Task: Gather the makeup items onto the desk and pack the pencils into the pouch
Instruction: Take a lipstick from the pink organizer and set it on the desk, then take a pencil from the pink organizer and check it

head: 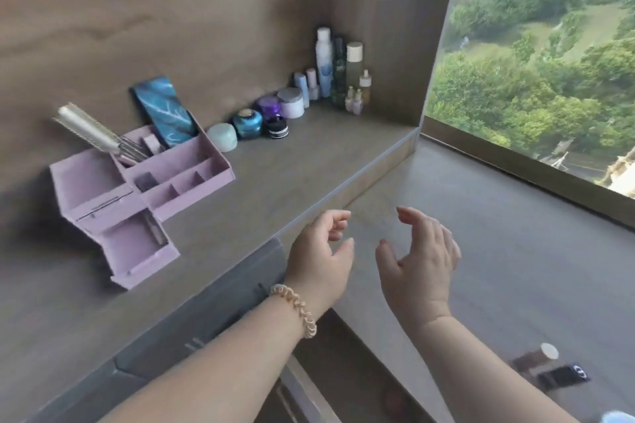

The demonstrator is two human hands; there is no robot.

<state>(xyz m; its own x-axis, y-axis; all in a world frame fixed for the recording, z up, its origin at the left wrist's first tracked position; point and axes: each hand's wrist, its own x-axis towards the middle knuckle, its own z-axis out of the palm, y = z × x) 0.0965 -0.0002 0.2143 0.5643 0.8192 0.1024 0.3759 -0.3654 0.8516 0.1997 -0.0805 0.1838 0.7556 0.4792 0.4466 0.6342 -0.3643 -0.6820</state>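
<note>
My left hand [321, 252] and my right hand [421, 257] hover side by side, both empty with fingers apart, over the step between the raised shelf [275, 188] and the lower desk [498, 250]. On the shelf stands a lilac organiser [137, 192] with a hairbrush [92, 133] and a blue patterned case [165, 113] in it. Several small jars [261, 120] and bottles [338, 71] line the back corner. On the desk near my right forearm lie a brown tube with a pale cap [536, 357] and a black compact [563, 376]. No pouch or pencils are in sight.
A large window [549, 61] with trees outside runs along the right, behind the desk. Wooden panels close off the back and corner. Grey drawer fronts [206, 329] sit under the shelf, below my left forearm. A pale blue thing [618, 417] shows at the bottom right edge.
</note>
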